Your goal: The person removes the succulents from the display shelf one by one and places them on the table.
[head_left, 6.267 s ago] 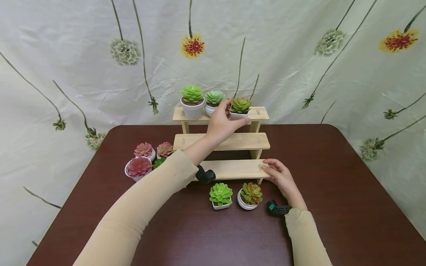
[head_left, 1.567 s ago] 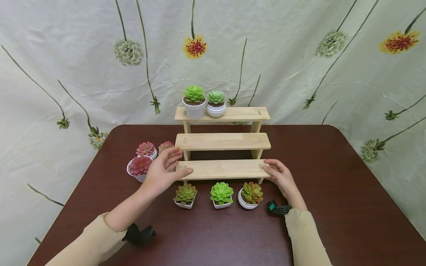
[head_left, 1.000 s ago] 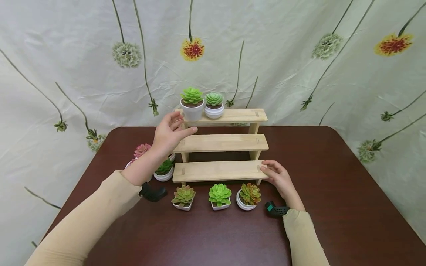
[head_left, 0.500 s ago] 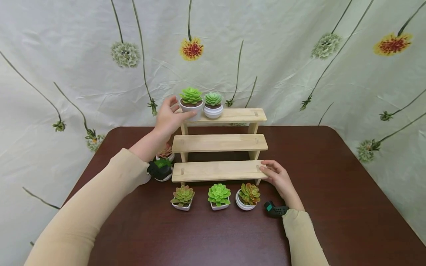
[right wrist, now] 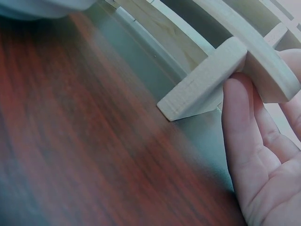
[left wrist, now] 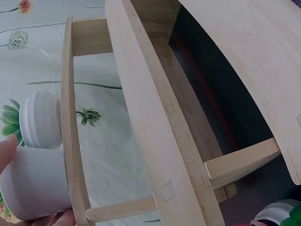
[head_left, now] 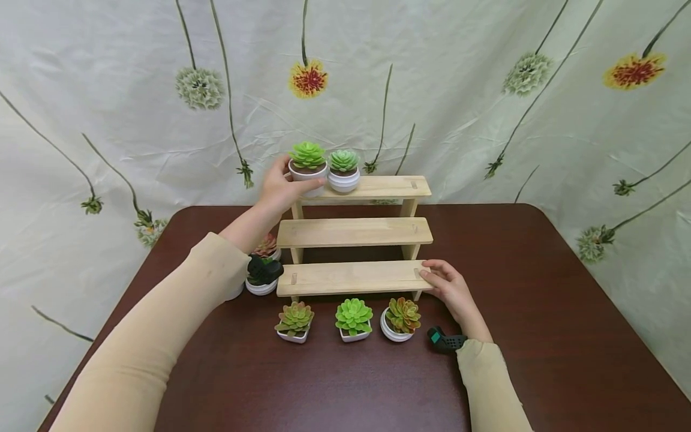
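Observation:
My left hand (head_left: pixel 278 187) reaches to the left end of the top shelf and grips a white round pot with a bright green succulent (head_left: pixel 308 157). Thumb and fingers lie on opposite sides of that pot, and its base is at the shelf board in the left wrist view. Beside it stands a smaller ribbed white pot with a pale green succulent (head_left: pixel 344 162). Down at the right end of the lowest board, my right hand (head_left: pixel 452 289) pinches the three-tier wooden stand (head_left: pixel 356 233). The right wrist view shows its thumb (right wrist: pixel 239 101) against the board's underside by the leg.
In front of the stand are a reddish-green succulent (head_left: pixel 295 318), a lime-green succulent (head_left: pixel 353 316) and an orange-green succulent (head_left: pixel 403 315) in white pots. More pots, including a pink succulent (head_left: pixel 267 246), stand left of the stand, partly behind my left forearm. A floral cloth (head_left: pixel 459 120) hangs behind the table.
The reddish-green succulent, earlier in my left hand at the top shelf, now stands on the table. My left hand then rose to the top-left pot and closed round it. My right hand stayed put.

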Demonstrator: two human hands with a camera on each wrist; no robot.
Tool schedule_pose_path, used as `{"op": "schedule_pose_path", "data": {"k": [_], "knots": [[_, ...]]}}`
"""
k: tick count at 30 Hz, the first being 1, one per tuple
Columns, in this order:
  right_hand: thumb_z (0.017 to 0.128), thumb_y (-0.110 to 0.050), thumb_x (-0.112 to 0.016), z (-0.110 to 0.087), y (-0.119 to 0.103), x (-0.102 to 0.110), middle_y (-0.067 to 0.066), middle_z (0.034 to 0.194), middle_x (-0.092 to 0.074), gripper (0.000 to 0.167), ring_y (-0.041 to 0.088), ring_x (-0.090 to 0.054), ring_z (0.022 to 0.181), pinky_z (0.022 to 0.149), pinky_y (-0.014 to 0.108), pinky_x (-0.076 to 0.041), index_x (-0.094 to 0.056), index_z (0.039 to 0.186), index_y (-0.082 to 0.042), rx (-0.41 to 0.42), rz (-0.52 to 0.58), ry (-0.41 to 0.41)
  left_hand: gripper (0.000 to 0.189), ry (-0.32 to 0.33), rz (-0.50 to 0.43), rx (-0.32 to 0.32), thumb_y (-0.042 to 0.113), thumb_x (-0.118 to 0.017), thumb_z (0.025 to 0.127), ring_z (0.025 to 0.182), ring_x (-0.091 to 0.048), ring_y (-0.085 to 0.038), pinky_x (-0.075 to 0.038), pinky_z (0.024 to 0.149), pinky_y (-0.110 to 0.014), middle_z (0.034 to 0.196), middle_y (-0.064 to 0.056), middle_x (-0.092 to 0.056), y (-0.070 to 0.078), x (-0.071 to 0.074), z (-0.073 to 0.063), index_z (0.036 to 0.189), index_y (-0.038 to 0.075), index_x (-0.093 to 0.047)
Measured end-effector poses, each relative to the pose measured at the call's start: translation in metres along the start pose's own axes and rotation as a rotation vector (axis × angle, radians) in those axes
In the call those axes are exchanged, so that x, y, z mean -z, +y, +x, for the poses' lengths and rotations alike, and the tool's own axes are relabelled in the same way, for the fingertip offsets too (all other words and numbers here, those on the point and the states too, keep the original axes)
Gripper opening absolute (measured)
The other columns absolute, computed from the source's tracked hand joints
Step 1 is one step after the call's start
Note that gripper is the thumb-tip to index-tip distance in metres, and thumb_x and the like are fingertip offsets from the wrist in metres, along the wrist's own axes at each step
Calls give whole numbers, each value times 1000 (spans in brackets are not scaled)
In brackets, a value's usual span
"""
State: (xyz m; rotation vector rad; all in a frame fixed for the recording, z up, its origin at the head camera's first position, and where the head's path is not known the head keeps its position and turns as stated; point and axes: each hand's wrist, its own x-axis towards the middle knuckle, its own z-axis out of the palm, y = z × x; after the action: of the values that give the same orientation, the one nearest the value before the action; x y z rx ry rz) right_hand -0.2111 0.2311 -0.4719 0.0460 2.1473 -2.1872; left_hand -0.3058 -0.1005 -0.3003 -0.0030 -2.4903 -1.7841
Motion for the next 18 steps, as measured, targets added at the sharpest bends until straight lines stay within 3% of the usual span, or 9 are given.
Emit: {"op": "schedule_pose_path", "data": {"k": [9,18], "knots": [[91,-16,-62,-1,0,-1,9,110,-56,33,13,-61,87,73,25,-52,-52,118,-1,7,16,1,79,34,-11,0,26,-83,71,121,-45,-22,-44,93,-32,135,-7,-46,-2,2,1,137,11,-42],[91,-18,-63,-1,-1,0,10,111,-56,39,13,-61,87,74,26,-52,-49,122,2,8,3,-3,79,59,-10,-11,26,-82,73,123,-45,-23,-43,95,-31,136,-9,-45,-5,10,1,138,9,-40]]}}
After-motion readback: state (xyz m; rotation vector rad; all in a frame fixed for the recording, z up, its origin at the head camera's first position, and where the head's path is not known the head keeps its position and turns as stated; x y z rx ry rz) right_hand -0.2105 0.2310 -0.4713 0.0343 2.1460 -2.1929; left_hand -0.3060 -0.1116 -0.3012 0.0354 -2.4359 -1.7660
